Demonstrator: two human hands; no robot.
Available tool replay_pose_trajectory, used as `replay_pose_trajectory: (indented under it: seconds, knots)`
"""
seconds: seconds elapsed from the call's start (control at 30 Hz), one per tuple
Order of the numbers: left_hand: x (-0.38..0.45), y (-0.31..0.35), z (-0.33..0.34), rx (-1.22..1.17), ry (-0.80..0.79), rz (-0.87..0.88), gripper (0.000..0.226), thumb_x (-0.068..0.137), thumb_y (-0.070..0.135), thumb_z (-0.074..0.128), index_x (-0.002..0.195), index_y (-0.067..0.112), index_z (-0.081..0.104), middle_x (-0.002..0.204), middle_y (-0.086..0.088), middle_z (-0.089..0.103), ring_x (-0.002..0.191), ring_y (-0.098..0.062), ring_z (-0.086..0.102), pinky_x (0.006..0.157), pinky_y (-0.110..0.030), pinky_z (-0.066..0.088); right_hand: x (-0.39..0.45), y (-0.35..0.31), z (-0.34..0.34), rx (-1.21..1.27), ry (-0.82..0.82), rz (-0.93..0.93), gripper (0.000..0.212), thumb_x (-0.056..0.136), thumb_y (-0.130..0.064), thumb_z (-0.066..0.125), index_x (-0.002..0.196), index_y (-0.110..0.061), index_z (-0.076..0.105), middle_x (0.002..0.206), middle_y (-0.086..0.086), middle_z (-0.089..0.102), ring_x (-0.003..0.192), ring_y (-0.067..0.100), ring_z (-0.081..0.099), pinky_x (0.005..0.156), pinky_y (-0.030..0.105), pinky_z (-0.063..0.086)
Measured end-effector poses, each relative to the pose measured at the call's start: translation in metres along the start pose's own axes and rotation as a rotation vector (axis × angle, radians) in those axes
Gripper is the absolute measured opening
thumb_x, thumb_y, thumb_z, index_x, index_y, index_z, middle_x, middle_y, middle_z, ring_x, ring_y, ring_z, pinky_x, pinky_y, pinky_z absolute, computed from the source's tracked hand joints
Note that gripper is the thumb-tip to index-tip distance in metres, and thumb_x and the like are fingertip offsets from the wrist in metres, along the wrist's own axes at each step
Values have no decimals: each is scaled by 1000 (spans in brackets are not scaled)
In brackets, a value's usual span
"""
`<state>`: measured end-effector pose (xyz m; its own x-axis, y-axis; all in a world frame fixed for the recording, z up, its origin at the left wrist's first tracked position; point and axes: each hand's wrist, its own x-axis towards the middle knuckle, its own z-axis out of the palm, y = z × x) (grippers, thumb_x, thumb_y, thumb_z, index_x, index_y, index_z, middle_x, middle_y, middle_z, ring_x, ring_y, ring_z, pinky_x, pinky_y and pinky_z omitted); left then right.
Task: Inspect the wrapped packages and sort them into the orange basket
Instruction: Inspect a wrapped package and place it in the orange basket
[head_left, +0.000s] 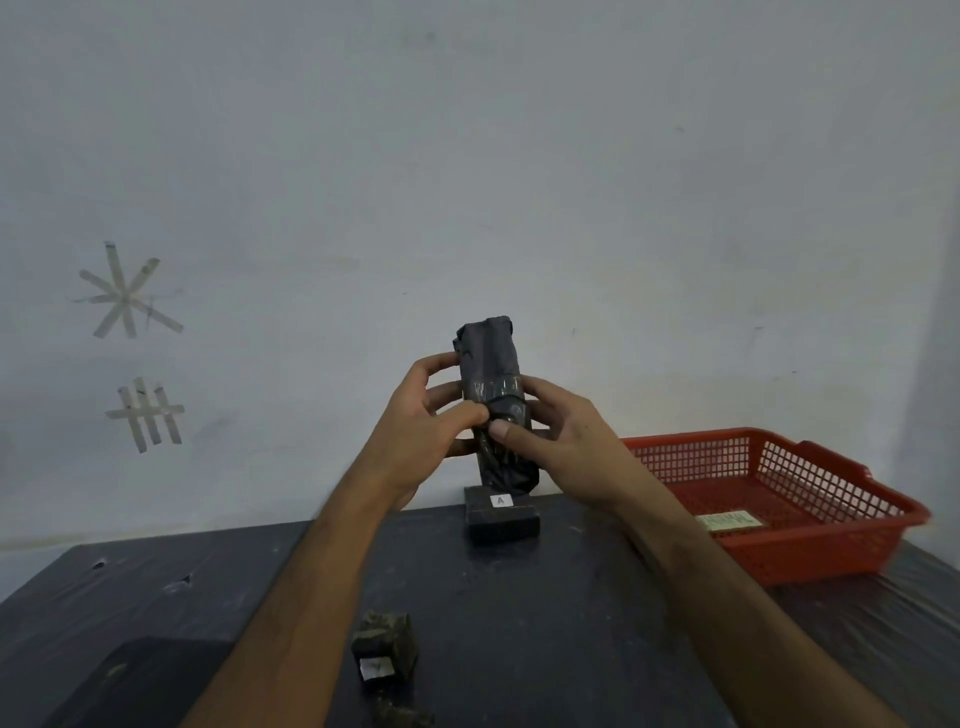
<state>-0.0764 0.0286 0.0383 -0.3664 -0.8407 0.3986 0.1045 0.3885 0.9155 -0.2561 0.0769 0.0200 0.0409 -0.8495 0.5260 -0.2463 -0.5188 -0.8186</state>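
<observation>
At the centre of the frame both hands hold a tall black wrapped package (491, 400) upright above the counter (571, 597), the left hand (415, 431) and the right hand (561, 441) each with a grip clenched round its lower half, thumbs meeting on the near face, probably so its taped band can be read. The orange basket (810, 525) waits at the right edge, seemingly holding only a pale label. Smaller wrapped packages (387, 649) lie low in the frame, another (501, 514) just below the hands.
</observation>
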Motion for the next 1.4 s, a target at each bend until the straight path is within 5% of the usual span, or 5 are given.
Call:
replay_pose_trajectory:
  seconds: [0.27, 0.47, 0.83, 1.1, 1.4]
  knots:
    - [17, -15, 36, 18, -11, -15, 59, 93, 6, 75, 142, 24, 47, 126, -4, 74, 106, -18, 77, 90, -47, 65, -10, 11, -11, -340, 223, -53, 28, 102, -15, 65, 126, -29, 62, 103, -10, 75, 97, 13, 75, 86, 34, 65]
    - [28, -25, 52, -113, -109, -50, 48, 99, -4, 60, 139, 18, 49, 112, -7, 80, 101, -26, 78, 82, -42, 64, -16, 19, -40, -137, 233, 88, 60, 88, -28, 85, 141, -23, 57, 119, -1, 76, 99, 16, 79, 85, 37, 66]
    - [54, -47, 93, 80, -254, -112, 55, 99, 33, 70, 149, 23, 49, 127, 1, 71, 115, -21, 71, 97, -43, 61, -24, 48, -101, 16, 165, 284, 38, 106, -37, 59, 142, -22, 61, 125, 5, 75, 116, 27, 72, 99, 47, 60]
    - [73, -68, 111, 242, -204, -80, 90, 88, 28, 83, 160, 33, 28, 144, 8, 42, 124, -22, 60, 107, -46, 54, -35, 35, -137, 349, 29, 646, 46, 110, -34, 35, 111, 0, 65, 89, 20, 78, 70, 33, 74, 57, 34, 61]
    - [103, -87, 131, 184, -203, -214, 42, 95, 30, 76, 127, 6, 62, 110, -17, 76, 83, -28, 79, 70, -35, 67, -21, 70, -198, 301, 183, 606, 51, 103, -44, 59, 134, -4, 57, 131, 24, 68, 99, 30, 75, 60, 38, 66]
